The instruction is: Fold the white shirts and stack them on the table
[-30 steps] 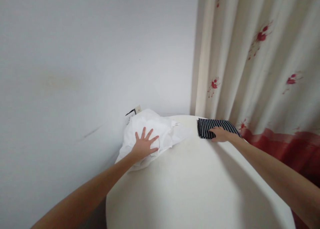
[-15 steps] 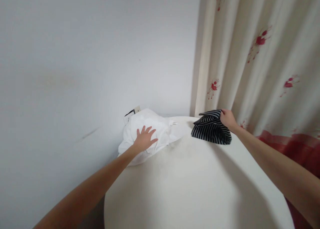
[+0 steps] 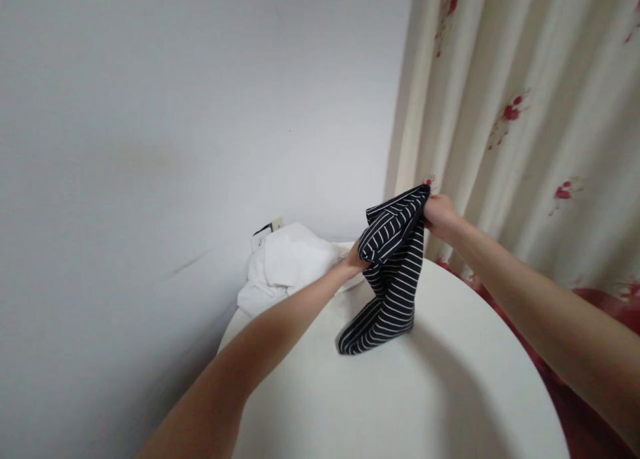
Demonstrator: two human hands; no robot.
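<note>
A black garment with thin white stripes [image 3: 390, 279] hangs over a round white table [image 3: 400, 392], its lower end resting on the tabletop. My right hand [image 3: 440, 215] is closed on the garment's upper right corner. My left hand [image 3: 356, 257] reaches into the garment's left side; most of its fingers are hidden behind the cloth, and it appears to grip the fabric. A crumpled white cloth [image 3: 285, 265] lies at the table's far left edge, against the wall.
A plain white wall [image 3: 175, 112] runs along the left, with a small socket and a dark cable [image 3: 273, 225] just above the white cloth. A cream curtain with red flowers [image 3: 525, 112] hangs close behind the table on the right.
My right hand lifted the striped garment off the table and brought it toward the middle. My left hand left the white cloth and took hold of the garment. The view shifted slightly.
</note>
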